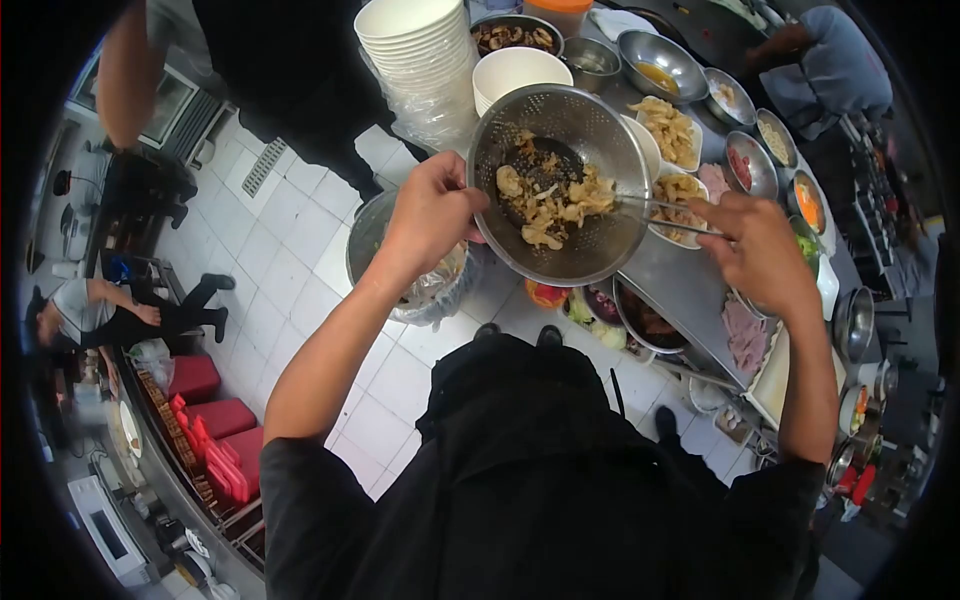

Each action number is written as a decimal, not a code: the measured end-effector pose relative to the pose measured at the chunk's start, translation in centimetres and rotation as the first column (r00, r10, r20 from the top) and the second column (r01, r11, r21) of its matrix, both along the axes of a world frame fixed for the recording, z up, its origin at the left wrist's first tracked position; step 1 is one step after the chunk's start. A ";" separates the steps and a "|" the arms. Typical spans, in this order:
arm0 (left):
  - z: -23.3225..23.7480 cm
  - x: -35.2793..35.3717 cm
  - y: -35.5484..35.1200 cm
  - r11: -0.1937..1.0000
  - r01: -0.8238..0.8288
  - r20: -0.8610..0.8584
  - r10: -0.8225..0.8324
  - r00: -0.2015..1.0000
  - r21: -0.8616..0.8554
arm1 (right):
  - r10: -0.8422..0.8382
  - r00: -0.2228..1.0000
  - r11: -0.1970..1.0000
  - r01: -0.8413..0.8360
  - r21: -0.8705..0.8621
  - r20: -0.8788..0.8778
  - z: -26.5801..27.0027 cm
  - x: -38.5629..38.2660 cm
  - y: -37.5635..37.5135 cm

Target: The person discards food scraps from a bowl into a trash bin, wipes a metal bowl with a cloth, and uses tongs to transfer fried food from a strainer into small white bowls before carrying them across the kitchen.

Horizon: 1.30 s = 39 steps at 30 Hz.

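Observation:
My left hand (pixel 435 205) grips the near-left rim of a perforated metal colander (pixel 615 135), its fingers closed around the edge. Inside lie golden-brown fried pieces (pixel 545 230), gathered at the middle and lower side. My right hand (pixel 755 250) is closed on a pair of metal tongs (pixel 655 202), whose tips reach into the colander beside the pieces. Just beyond the colander, white dishes hold similar fried pieces (pixel 670 130). The colander hides part of the counter and a stack of white tubs.
Tall stacked white tubs (pixel 420 60) stand at the counter's back left. Metal bowls of ingredients (pixel 750 165) line the right side, near sliced pink meat (pixel 745 335). A lined bin (pixel 365 240) stands below my left arm. Another person in black (pixel 300 80) is close at upper left.

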<state>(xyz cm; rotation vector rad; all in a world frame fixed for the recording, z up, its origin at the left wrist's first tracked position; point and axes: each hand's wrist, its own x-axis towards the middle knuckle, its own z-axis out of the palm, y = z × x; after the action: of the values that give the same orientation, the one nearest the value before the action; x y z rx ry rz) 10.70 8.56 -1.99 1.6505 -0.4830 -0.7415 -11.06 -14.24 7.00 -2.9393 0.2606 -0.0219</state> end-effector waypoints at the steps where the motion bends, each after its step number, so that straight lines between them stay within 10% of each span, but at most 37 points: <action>1: 0.0 0.0 0.1 1.000 -0.002 -0.006 0.002 1.000 0.005 | -0.002 1.000 1.000 0.002 0.003 -0.003 0.4 -0.2 -0.2; 13: -0.8 -0.4 1.2 1.000 -0.031 -0.068 0.031 0.997 -0.002 | -0.192 0.968 0.964 0.217 -0.156 0.163 -2.4 1.8 -7.3; 36: -0.2 -0.9 0.3 0.997 -0.057 -0.103 0.052 0.993 -0.043 | -0.243 0.964 0.903 0.265 0.337 -0.107 0.0 -1.5 3.6; 39: -0.8 -0.7 0.9 0.998 -0.058 -0.083 0.055 0.995 -0.025 | -0.323 0.944 0.909 0.289 0.300 0.069 1.1 -2.5 1.9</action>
<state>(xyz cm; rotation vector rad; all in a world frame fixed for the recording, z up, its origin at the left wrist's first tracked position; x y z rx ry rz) 10.00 9.42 -2.74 1.5947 -0.3846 -0.7548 -13.56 -12.32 8.08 -2.5701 0.6486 -0.1857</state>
